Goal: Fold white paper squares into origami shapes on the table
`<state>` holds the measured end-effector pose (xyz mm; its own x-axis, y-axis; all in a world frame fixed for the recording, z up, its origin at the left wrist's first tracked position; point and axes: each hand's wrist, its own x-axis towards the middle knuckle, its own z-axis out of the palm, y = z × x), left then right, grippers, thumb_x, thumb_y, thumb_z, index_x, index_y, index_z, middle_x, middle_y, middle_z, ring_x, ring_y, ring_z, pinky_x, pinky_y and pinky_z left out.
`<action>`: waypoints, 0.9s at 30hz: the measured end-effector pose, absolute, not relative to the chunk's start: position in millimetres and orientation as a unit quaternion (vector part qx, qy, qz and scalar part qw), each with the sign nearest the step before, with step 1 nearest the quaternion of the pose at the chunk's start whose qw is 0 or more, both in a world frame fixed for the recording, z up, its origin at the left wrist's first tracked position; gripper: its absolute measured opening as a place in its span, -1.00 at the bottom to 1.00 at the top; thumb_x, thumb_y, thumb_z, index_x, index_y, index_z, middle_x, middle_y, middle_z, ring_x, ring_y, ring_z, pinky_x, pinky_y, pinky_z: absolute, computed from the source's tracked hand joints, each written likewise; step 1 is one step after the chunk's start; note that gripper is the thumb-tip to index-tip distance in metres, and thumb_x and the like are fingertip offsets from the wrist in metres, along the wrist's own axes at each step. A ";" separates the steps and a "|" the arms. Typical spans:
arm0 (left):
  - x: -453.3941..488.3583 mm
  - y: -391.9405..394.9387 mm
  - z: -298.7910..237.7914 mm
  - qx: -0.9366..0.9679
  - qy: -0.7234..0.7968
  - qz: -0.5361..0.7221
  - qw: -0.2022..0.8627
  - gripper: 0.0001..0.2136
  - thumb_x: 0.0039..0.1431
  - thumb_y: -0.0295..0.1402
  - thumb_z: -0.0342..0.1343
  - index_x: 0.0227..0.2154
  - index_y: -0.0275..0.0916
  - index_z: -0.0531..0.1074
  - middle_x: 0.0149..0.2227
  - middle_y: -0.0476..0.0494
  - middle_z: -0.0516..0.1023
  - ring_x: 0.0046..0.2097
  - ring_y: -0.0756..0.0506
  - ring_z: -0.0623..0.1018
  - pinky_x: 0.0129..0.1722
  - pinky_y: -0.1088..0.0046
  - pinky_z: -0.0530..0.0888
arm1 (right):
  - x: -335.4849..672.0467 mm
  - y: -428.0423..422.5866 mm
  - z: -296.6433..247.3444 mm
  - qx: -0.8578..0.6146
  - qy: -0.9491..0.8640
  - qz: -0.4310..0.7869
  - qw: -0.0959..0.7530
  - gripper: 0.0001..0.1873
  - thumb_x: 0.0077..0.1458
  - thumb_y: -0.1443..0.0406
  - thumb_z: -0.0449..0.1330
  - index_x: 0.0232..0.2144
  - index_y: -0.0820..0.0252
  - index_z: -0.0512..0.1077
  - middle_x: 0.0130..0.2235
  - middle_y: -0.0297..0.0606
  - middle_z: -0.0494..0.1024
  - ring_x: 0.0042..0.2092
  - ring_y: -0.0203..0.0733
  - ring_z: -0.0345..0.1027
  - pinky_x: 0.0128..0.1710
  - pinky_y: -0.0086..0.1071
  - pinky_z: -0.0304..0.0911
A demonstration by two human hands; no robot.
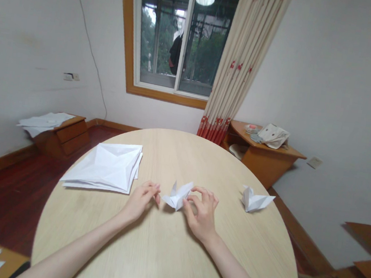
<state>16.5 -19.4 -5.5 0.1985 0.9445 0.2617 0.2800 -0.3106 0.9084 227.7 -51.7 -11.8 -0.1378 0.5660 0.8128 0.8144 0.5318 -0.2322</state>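
A small folded white paper crane [177, 197] with raised points sits at the middle of the round table. My right hand [202, 211] grips its right side between thumb and fingers. Just left of the crane is my left hand [143, 199], its fingers loosely bent and slightly apart, with a narrow gap to the paper and nothing visible in them. Another folded white paper crane [255, 201] rests near the table's right edge. Creased white paper sheets [108, 165] lie stacked at the left, beyond my left forearm.
The round wooden table [157, 262] fills the foreground. A low drawer cabinet [71, 134] with papers on it stands at the far left. Behind the table on the right is a corner cabinet [267, 160] carrying a white bag [274, 135]. A curtain [240, 64] hangs by the window.
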 end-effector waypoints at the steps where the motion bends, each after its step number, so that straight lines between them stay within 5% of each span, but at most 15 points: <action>1: 16.3 -18.8 -6.1 0.681 0.450 0.448 0.365 -0.47 0.23 0.00 -0.12 -0.66 -0.25 0.46 -0.36 -0.16 0.45 -0.21 -0.13 0.47 -0.10 0.33 0.33 | 228.2 -51.0 -12.8 -0.469 -0.740 -0.131 0.464 -0.88 0.18 0.30 0.08 -0.40 0.12 0.39 -0.15 -0.19 0.43 -0.07 -0.03 0.22 -0.08 -0.13 0.02; 11: 15.8 -23.4 -5.1 0.751 0.425 0.450 0.228 -0.85 0.21 -0.28 0.05 -0.35 -0.21 0.46 -0.24 -0.14 0.47 -0.14 -0.14 0.45 -0.16 0.33 0.38 | 231.0 -47.2 -18.1 -0.477 -0.741 -0.105 0.461 -0.85 0.20 0.33 0.04 -0.38 0.12 0.40 -0.15 -0.20 0.43 -0.07 -0.04 0.22 -0.09 -0.14 0.02; 27: 15.5 -28.0 -7.3 0.809 0.374 0.443 0.094 -0.92 0.22 -0.38 0.08 -0.34 -0.18 0.46 -0.19 -0.13 0.48 -0.13 -0.13 0.46 -0.12 0.30 0.40 | 230.6 -47.1 -18.5 -0.477 -0.750 -0.086 0.451 -0.83 0.20 0.34 0.03 -0.38 0.12 0.40 -0.16 -0.21 0.42 -0.08 -0.05 0.22 -0.09 -0.14 0.02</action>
